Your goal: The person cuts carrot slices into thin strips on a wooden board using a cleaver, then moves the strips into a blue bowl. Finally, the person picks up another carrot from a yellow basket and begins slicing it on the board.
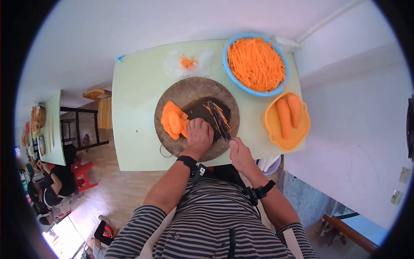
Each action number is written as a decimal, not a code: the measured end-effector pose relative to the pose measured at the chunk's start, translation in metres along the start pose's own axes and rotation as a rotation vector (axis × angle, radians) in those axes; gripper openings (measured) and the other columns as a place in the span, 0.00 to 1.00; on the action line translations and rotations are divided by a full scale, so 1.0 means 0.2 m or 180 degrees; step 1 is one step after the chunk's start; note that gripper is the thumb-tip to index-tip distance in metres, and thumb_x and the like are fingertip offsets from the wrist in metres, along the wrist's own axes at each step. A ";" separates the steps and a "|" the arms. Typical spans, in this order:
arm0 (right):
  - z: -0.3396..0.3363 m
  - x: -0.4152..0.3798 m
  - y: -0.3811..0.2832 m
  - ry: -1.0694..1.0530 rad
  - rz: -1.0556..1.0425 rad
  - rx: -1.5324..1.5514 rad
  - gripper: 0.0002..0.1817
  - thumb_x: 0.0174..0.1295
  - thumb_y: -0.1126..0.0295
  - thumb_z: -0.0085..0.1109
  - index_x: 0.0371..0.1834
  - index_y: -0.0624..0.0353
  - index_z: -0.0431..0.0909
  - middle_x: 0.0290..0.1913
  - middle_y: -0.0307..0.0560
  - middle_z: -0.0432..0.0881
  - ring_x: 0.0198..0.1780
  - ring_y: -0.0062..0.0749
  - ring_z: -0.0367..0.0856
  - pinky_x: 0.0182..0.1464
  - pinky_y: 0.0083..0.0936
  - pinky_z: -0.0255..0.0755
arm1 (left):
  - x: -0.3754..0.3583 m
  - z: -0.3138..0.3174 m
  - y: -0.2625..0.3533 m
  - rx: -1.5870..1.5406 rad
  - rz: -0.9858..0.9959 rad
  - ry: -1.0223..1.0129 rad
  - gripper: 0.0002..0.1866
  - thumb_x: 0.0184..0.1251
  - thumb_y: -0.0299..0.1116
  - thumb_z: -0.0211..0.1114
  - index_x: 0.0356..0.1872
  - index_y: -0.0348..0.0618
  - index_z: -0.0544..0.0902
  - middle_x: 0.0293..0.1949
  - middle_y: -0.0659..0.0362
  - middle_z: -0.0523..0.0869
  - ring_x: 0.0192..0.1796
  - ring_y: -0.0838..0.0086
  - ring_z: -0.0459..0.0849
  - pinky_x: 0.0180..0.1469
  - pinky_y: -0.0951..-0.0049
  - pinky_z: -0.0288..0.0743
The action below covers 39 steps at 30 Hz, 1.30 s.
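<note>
On a round, dark cutting board [172, 94] lies a pile of carrot slices [173, 120]. My left hand [200, 134] presses down with bent fingers at the right end of the slices; what is under the fingertips is hidden. My right hand [239, 152] is closed round the handle of a dark knife [219, 120], whose blade rests over the board just right of my left hand. Thin carrot shreds [223, 119] lie along both sides of the blade.
A blue basin [227, 64] heaped with shredded carrot [257, 64] stands at the back right. Below it, a yellow basket [272, 125] holds two whole carrots [284, 117]. A plastic bag [172, 64] with carrot bits lies behind the board. People sit at far left near a red stool [83, 175].
</note>
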State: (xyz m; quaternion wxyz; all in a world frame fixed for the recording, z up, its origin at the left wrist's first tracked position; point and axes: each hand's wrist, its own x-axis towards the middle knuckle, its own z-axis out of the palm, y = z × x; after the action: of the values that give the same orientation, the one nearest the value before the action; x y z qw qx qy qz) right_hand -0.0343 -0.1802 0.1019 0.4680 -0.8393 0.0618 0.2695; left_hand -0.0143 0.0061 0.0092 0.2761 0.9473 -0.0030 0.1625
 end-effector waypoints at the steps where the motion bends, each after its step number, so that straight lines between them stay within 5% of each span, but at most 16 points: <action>1: 0.00 -0.01 0.02 -0.0035 0.0006 0.0006 0.22 0.82 0.53 0.43 0.58 0.61 0.75 0.44 0.72 0.84 0.53 0.74 0.81 0.54 0.51 0.76 | 0.00 0.00 0.00 -0.0032 -0.0002 -0.0008 0.07 0.59 0.30 0.66 0.37 0.43 0.81 0.43 0.52 0.79 0.51 0.53 0.77 0.53 0.54 0.69; 3: 0.00 -0.02 0.06 -0.0083 0.0000 0.0009 0.22 0.82 0.54 0.42 0.58 0.62 0.75 0.44 0.73 0.84 0.53 0.75 0.81 0.54 0.52 0.76 | 0.00 -0.01 -0.01 -0.0053 -0.0013 -0.0005 0.06 0.60 0.30 0.65 0.37 0.43 0.80 0.43 0.52 0.79 0.51 0.53 0.77 0.53 0.54 0.69; 6: -0.01 -0.04 0.08 -0.0111 -0.0116 -0.0067 0.23 0.83 0.52 0.41 0.59 0.63 0.75 0.35 0.66 0.84 0.39 0.63 0.87 0.44 0.45 0.79 | 0.00 -0.01 -0.01 -0.0144 -0.0050 0.0005 0.06 0.61 0.30 0.65 0.38 0.43 0.80 0.43 0.52 0.79 0.50 0.53 0.77 0.54 0.54 0.69; 8: -0.03 -0.07 0.02 -0.0459 0.0240 0.0353 0.27 0.84 0.47 0.35 0.58 0.62 0.72 0.22 0.40 0.74 0.18 0.23 0.72 0.23 0.25 0.70 | 0.00 -0.01 -0.01 -0.0186 -0.0008 0.0005 0.07 0.61 0.31 0.66 0.39 0.43 0.80 0.43 0.53 0.79 0.50 0.53 0.77 0.54 0.55 0.68; 17: -0.05 -0.08 0.00 -0.0550 0.0200 0.0542 0.28 0.83 0.44 0.34 0.55 0.60 0.71 0.23 0.39 0.73 0.18 0.21 0.71 0.22 0.22 0.68 | 0.01 -0.03 0.01 0.0013 -0.0037 -0.0102 0.11 0.63 0.40 0.68 0.39 0.46 0.81 0.42 0.55 0.79 0.50 0.56 0.77 0.53 0.57 0.68; 32: -0.04 -0.07 0.04 -0.0380 0.0053 0.0653 0.27 0.84 0.47 0.39 0.61 0.61 0.73 0.22 0.40 0.75 0.18 0.22 0.73 0.23 0.24 0.69 | 0.01 -0.01 0.01 0.0005 -0.0086 -0.0119 0.15 0.59 0.39 0.71 0.43 0.45 0.80 0.44 0.54 0.79 0.52 0.55 0.76 0.54 0.56 0.68; 39: -0.10 -0.09 0.02 -0.0253 0.0216 0.0824 0.26 0.84 0.46 0.37 0.56 0.61 0.71 0.25 0.40 0.73 0.18 0.20 0.69 0.21 0.21 0.68 | 0.03 -0.01 0.01 -0.0021 -0.0095 -0.0034 0.13 0.59 0.35 0.72 0.42 0.46 0.80 0.43 0.54 0.79 0.51 0.54 0.77 0.53 0.55 0.68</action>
State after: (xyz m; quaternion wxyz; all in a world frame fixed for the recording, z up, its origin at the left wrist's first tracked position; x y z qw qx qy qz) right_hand -0.0425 -0.2020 0.1157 0.5651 -0.7580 0.1058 0.3080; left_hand -0.0102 0.0059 0.0127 0.2816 0.9472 0.0092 0.1533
